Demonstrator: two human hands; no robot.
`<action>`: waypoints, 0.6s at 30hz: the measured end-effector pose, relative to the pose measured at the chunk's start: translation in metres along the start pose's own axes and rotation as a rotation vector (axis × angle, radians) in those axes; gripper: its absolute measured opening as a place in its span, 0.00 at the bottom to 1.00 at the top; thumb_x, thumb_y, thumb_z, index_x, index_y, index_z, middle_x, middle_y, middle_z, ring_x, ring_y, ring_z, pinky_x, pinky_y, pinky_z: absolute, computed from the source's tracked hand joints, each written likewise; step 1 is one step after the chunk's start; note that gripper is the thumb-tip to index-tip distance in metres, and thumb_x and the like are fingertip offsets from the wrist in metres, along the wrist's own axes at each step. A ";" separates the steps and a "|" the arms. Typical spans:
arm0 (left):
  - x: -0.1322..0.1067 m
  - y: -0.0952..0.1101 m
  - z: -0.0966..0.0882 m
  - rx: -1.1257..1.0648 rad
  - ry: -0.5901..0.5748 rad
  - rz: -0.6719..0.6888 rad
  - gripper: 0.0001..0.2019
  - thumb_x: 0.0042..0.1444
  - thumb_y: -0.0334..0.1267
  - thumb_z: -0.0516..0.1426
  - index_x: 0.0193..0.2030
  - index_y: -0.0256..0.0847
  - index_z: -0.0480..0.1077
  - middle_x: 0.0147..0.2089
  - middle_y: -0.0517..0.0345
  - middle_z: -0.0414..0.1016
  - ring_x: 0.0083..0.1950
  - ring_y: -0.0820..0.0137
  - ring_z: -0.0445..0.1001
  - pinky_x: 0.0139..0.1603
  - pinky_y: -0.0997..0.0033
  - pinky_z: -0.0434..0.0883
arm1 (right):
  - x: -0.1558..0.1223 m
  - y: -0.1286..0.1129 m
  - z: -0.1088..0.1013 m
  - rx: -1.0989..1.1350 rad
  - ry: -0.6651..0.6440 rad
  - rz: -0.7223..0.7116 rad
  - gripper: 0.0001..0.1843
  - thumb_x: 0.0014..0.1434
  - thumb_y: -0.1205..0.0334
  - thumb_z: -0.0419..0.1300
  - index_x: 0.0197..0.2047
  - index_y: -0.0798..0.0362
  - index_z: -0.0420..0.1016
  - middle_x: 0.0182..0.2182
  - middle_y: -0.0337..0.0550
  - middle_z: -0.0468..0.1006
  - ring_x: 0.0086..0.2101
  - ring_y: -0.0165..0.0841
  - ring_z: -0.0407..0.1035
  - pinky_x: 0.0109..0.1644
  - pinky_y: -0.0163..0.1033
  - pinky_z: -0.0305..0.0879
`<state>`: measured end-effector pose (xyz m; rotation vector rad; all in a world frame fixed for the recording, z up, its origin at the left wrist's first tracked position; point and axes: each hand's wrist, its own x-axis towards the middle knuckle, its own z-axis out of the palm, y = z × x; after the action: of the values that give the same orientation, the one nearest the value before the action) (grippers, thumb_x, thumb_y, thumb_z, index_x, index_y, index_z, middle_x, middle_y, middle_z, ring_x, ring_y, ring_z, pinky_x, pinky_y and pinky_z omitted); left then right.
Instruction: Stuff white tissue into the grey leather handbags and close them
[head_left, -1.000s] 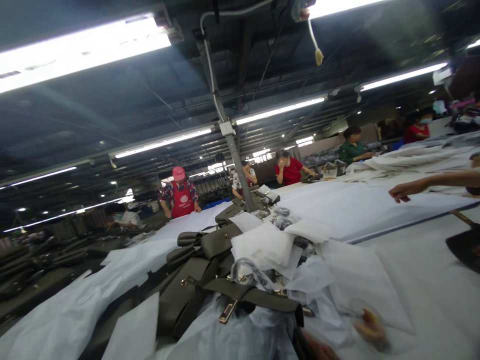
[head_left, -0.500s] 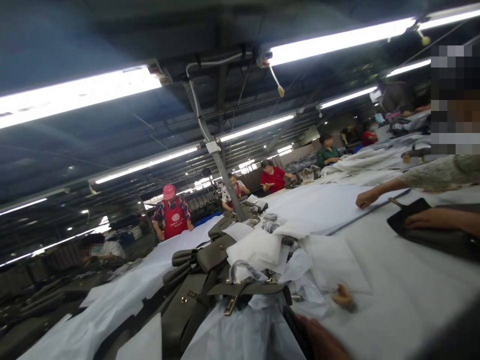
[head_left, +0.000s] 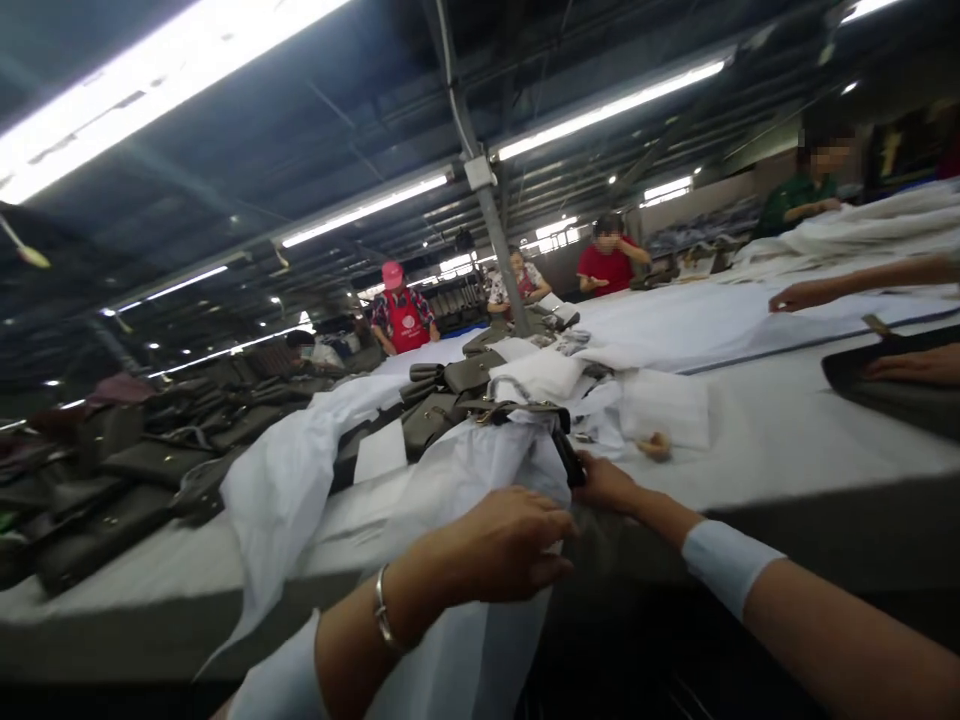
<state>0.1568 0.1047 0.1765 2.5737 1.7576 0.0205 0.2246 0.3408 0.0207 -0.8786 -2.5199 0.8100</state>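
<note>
We see the left hand (head_left: 504, 545) low in the centre of the view, fingers curled and pressed onto a white dust bag (head_left: 480, 480) that hangs over the near edge of the table (head_left: 787, 440). The hand grips the cloth loosely; a bracelet (head_left: 383, 620) sits on its wrist. The right hand (head_left: 604, 482) lies just beyond it, closed around a dark strap (head_left: 566, 457) at the top of the white dust bag. We cannot tell how tightly the fingers close, as the cloth hides part of them.

The dark strap leads back to an olive handbag (head_left: 431, 420) lying on the table among loose white cloths. More olive handbags sit just behind it. A folded white cloth (head_left: 664, 408) lies to the right, with a small tan object (head_left: 655, 446) touching its near edge.

The table is long and covered in white sheeting. At the right, a co-worker's hand (head_left: 795, 296) rests on the sheeting, and a second co-worker's hand (head_left: 904, 366) rests on a dark flat piece (head_left: 885, 395). Dark bags (head_left: 112, 480) pile up at the left. Several people stand along the far side. Fluorescent tube lights (head_left: 360, 212) run under a dark ceiling.
</note>
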 end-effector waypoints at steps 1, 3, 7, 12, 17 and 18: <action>0.000 -0.005 0.002 0.022 0.014 0.005 0.12 0.59 0.38 0.56 0.49 0.42 0.70 0.41 0.56 0.76 0.43 0.66 0.74 0.46 0.69 0.69 | -0.003 0.004 -0.005 -0.029 -0.015 -0.009 0.35 0.46 0.63 0.63 0.59 0.59 0.65 0.47 0.55 0.76 0.48 0.47 0.68 0.49 0.44 0.63; 0.001 -0.016 0.005 0.083 0.045 -0.022 0.11 0.60 0.38 0.55 0.48 0.42 0.70 0.41 0.56 0.77 0.43 0.66 0.75 0.44 0.70 0.69 | -0.013 0.017 -0.014 -0.110 -0.021 -0.044 0.36 0.48 0.64 0.61 0.62 0.60 0.63 0.54 0.57 0.71 0.55 0.50 0.62 0.57 0.48 0.58; 0.002 -0.046 0.010 0.222 0.122 -0.075 0.08 0.60 0.38 0.54 0.43 0.41 0.72 0.39 0.55 0.77 0.42 0.65 0.74 0.44 0.66 0.69 | -0.043 0.060 -0.026 -0.327 -0.040 -0.249 0.33 0.55 0.57 0.59 0.63 0.60 0.64 0.59 0.57 0.66 0.61 0.48 0.55 0.65 0.49 0.49; 0.005 -0.100 0.005 0.217 0.494 -0.200 0.09 0.61 0.36 0.52 0.43 0.40 0.71 0.42 0.53 0.76 0.45 0.65 0.73 0.50 0.64 0.68 | -0.074 0.105 -0.059 -0.290 -0.300 -0.352 0.35 0.57 0.51 0.59 0.65 0.49 0.59 0.65 0.47 0.57 0.65 0.44 0.48 0.69 0.47 0.42; 0.036 -0.191 -0.010 0.061 0.601 -0.440 0.09 0.59 0.38 0.53 0.42 0.43 0.72 0.43 0.56 0.75 0.46 0.65 0.73 0.48 0.66 0.69 | -0.068 0.103 -0.094 -0.068 -0.511 -0.587 0.38 0.57 0.51 0.57 0.68 0.48 0.51 0.66 0.42 0.52 0.64 0.45 0.44 0.69 0.50 0.41; 0.048 -0.213 -0.013 0.030 0.574 -0.467 0.08 0.58 0.39 0.54 0.41 0.43 0.72 0.42 0.57 0.76 0.44 0.66 0.73 0.47 0.67 0.69 | -0.062 0.108 -0.092 -0.058 -0.511 -0.652 0.35 0.59 0.52 0.54 0.68 0.47 0.51 0.65 0.40 0.53 0.64 0.44 0.47 0.68 0.49 0.46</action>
<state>-0.0246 0.2273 0.1830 2.2391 2.5123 0.7935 0.3650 0.4064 0.0174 0.1977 -2.9871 0.7997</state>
